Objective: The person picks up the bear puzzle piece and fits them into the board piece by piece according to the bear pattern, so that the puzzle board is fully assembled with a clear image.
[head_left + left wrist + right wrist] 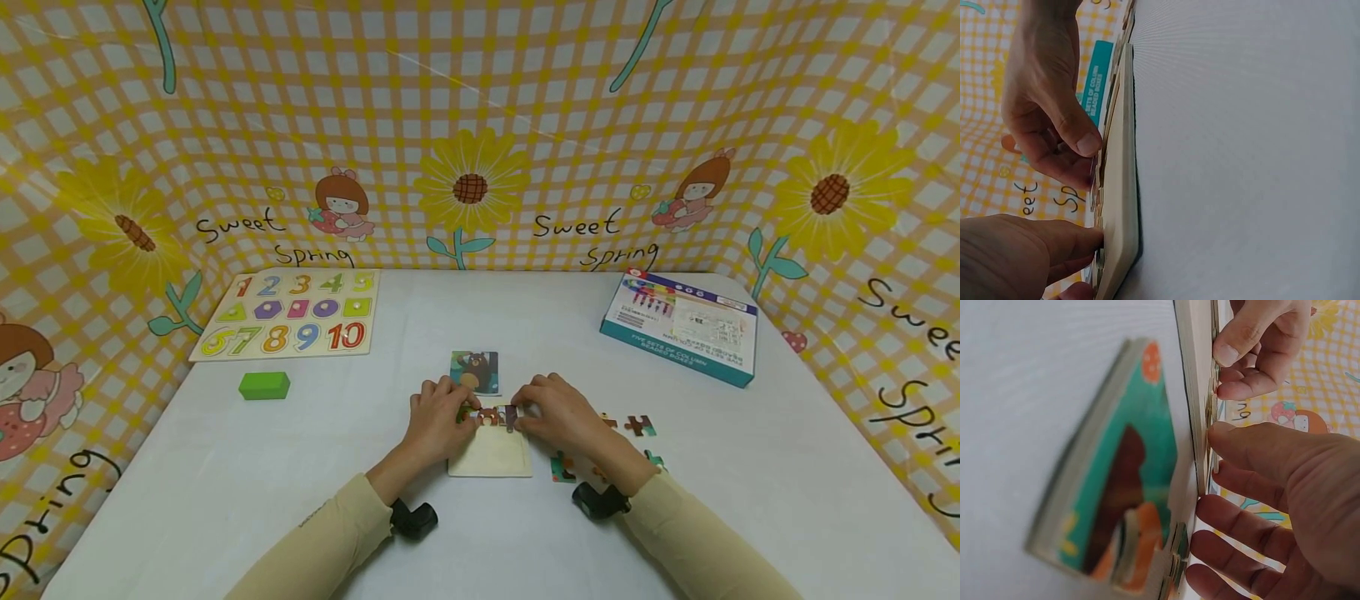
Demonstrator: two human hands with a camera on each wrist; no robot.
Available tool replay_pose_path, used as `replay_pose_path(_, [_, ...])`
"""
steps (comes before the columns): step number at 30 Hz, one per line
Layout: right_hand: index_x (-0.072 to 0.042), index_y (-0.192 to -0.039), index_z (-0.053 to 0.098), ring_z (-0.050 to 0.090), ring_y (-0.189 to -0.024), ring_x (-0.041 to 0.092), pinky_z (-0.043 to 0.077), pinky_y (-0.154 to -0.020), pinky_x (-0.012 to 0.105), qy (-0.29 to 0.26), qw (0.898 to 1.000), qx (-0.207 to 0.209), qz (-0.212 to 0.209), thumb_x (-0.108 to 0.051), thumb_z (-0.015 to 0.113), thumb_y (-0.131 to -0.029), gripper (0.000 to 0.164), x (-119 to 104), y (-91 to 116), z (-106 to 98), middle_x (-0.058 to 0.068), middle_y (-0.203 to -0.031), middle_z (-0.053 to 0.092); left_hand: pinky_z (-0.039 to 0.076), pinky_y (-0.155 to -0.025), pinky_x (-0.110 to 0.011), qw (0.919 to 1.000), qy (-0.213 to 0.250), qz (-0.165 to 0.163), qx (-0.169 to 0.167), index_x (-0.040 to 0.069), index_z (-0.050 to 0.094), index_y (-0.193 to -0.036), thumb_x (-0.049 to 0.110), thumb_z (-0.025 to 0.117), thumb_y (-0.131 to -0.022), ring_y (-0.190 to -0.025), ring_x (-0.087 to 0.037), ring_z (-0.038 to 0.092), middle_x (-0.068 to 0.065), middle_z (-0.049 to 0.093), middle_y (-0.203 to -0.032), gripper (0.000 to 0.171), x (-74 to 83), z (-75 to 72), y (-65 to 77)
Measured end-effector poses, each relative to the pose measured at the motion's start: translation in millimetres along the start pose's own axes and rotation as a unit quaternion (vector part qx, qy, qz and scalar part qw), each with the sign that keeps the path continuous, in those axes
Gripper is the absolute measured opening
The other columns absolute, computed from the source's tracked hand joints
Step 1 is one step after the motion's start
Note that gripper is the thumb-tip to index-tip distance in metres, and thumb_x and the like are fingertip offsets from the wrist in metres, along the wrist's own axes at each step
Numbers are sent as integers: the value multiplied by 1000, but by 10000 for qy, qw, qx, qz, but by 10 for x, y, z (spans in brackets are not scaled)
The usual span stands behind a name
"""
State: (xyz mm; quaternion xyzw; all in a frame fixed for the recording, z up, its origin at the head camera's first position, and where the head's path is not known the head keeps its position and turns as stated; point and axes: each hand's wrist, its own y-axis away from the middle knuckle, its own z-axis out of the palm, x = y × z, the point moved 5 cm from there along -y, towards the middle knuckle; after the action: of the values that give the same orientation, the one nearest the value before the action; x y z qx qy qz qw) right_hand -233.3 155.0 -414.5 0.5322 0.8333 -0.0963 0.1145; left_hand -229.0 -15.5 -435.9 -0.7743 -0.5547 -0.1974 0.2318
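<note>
A pale wooden puzzle tray (489, 457) lies in front of the person, with a row of joined jigsaw pieces (489, 416) along its far edge. At the left end of this row, my left hand (437, 423) pinches a piece between thumb and index finger. On the right, my right hand (561, 417) pinches a purple jigsaw piece (512, 417) at the row's end. In the right wrist view, the thumb and index finger of my right hand (1310, 481) meet at that piece, other fingers spread loosely. A bear picture card (475, 372) lies just beyond the tray.
Loose jigsaw pieces (640, 426) lie right of the tray, partly under my right forearm; a green-and-brown one (1129, 469) is close to the right wrist camera. Farther off are a number board (288, 314), a green block (264, 386) and a boxed bead set (680, 327).
</note>
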Motion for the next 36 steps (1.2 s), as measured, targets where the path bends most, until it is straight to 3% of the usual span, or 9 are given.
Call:
replay_pose_path(18, [-16,-100,72,49,-86,15,43,-74,32,9,10000,-22,44,-25,74,-78,24,-8,-12,13,-2,-92,62,30,-84,-45,9999,26,-28,132,17,69,-91,22,70,-81,-97,-24,39,-4,51,-94,11,9,-2,-14])
replay_pose_path(29, [-17,-101,71,48,-85,15,41,-72,31,20,10000,-4,-2,-26,74,-78,24,6,-16,22,-2,-93,62,31,-81,-40,9994,-106,257,207,21,72,-92,27,71,-81,-98,-23,41,-1,55,-100,13,137,59,-66])
replay_pose_path(36, [-17,-99,71,48,-85,15,42,-72,31,81,9999,60,-71,-25,73,-77,24,5,-11,19,-1,-92,62,29,-79,-38,9992,95,333,216,19,72,-91,27,72,-80,-92,-20,39,2,52,-97,14,173,101,-90])
